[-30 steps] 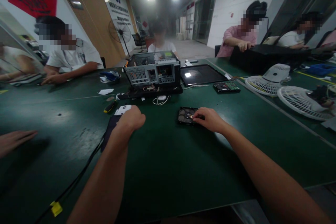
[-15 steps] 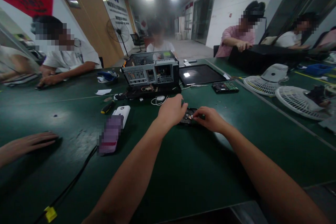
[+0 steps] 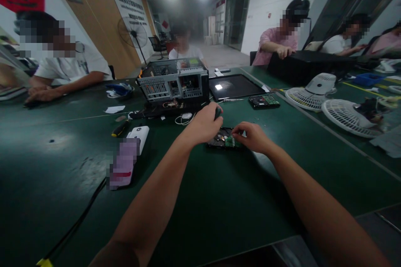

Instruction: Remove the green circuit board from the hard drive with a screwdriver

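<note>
A hard drive with a dark open casing lies on the green table, and a small green circuit board shows at its right part. My right hand is closed in a pinch at the board's upper edge. Over the drive's far left side, my left hand has its fingers curled together. A dark green patch shows between those fingers, and I cannot make out what they hold.
An opened computer case stands behind the drive. Another hard drive and white fan grilles lie to the right. A phone and a yellow-black screwdriver lie to the left. Co-workers sit around the table.
The green circuit board has come into sight at the hard drive under my right fingers. My view has turned slightly right, and another person's hand at the left has left the picture.
</note>
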Motion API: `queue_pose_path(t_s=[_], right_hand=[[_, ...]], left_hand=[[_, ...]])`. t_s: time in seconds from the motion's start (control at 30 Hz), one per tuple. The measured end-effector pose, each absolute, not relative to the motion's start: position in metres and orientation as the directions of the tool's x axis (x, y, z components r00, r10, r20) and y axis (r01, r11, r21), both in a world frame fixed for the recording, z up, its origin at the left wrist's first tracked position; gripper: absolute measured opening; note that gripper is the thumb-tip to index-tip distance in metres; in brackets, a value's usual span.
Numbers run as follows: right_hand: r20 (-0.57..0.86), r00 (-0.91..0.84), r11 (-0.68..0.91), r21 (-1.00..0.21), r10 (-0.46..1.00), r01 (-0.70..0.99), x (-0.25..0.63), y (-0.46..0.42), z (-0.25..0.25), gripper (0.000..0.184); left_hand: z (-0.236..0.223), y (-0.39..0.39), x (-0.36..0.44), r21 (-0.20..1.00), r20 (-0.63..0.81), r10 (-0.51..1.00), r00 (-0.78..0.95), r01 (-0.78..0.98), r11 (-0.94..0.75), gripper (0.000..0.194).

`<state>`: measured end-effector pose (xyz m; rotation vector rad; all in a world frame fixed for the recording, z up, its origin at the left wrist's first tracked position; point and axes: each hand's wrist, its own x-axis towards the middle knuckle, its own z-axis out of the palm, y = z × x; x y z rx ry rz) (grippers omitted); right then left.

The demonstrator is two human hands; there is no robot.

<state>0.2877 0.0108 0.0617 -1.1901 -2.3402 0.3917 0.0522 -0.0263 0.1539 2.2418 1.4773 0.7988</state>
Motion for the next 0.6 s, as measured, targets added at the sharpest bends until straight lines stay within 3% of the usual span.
queue_pose_path(t_s=[0.13, 0.43, 0.6], right_hand=[[0.297, -0.491, 0.573, -0.451, 0.819, 0.684, 0.285, 0.009, 0.062, 0.014], [0.325, -0.503, 0.593, -0.315, 0.801, 0.741, 0.243, -0.001, 0.045, 0.009], [0.324, -0.483, 0.574, -0.318, 0.814, 0.754, 0.242, 0.002, 0.042, 0.008]], left_hand=[[0.156, -0.024, 0.045, 0.527, 0.328, 0.884, 0.334, 0.712, -0.465, 0.028], [0.161, -0.026, 0.039, 0.514, 0.342, 0.879, 0.332, 0.717, -0.471, 0.029], [0.162, -0.027, 0.039, 0.514, 0.313, 0.892, 0.326, 0.731, -0.448, 0.031]])
